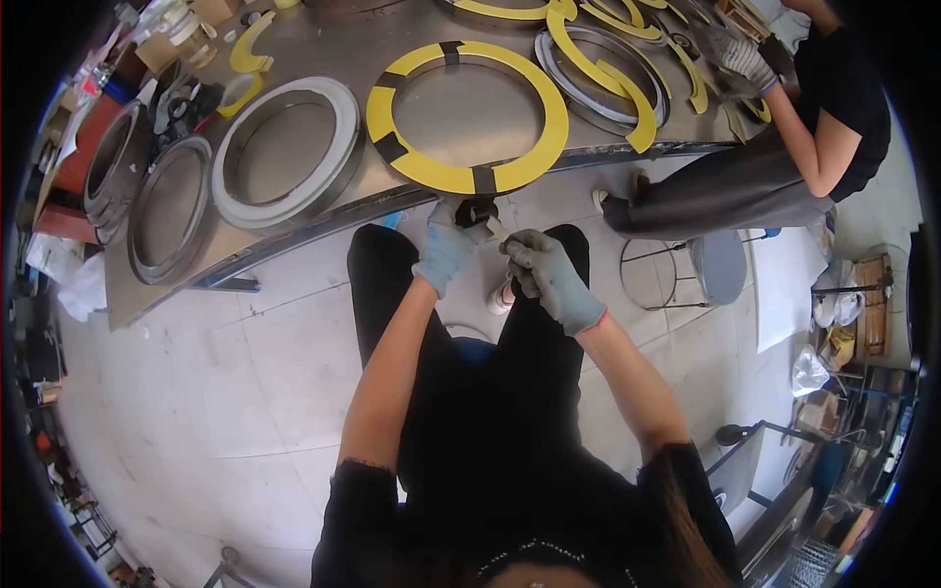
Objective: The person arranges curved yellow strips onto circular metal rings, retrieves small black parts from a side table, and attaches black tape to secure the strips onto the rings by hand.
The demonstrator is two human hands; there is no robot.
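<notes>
Both my hands wear grey-blue work gloves and are held close together over my knees, just below the table edge. My left hand (446,250) is closed around a black roll (477,211) that looks like tape; the fingers partly cover it. With fingers pinched, my right hand (551,277) grips a small pale strip (498,229) beside the roll. Above them, a yellow ring (544,139) lies at the table's front edge, with several black tape patches (392,147) across its band.
Grey metal rings (343,127) stand on the table (323,44) to the left. More yellow curved pieces (637,108) lie on and around another ring to the right. A co-worker in grey gloves (745,61) works at the right. A round stool (718,268) stands behind.
</notes>
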